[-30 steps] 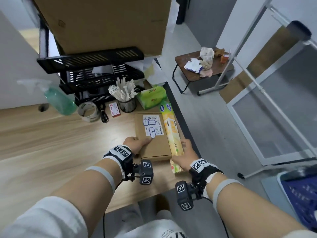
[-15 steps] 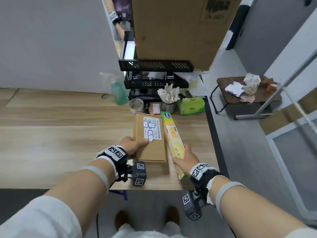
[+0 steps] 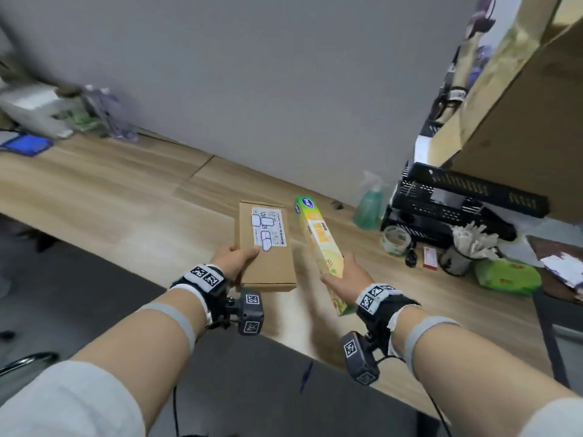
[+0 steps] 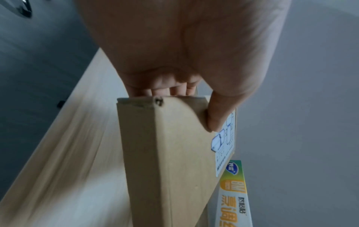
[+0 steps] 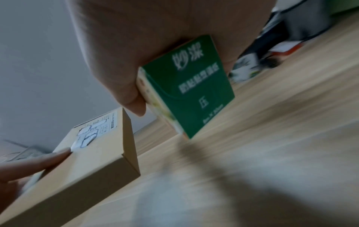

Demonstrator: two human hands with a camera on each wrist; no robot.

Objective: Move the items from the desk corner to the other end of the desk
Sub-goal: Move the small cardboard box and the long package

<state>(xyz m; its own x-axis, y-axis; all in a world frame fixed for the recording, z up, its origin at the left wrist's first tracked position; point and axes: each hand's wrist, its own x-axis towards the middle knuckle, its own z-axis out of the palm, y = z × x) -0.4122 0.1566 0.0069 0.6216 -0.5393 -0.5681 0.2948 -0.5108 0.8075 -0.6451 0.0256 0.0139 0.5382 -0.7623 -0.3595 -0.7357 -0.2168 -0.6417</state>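
The left hand [image 3: 232, 258] holds a flat cardboard box [image 3: 266, 247] by its near left corner. The thumb [image 4: 215, 118] lies on the top face, just at the edge of the white label [image 3: 268, 228], and the other fingers are curled under the box. The long axis of the box points away from the person, toward the grey wall, and the box is above the wooden desk [image 3: 126, 197], not touching it.

The right hand [image 3: 342, 275] grips a long narrow yellow-green carton [image 3: 318, 236] near its lower end. The thumb presses one long side and the other fingers wrap the opposite side. Its long axis also runs away from the fingers, with the far end tilted up and slightly to the left. The green end face [image 5: 191, 93] sticks out below the palm. The carton is just to the right of the box, apart from it, also above the desk.
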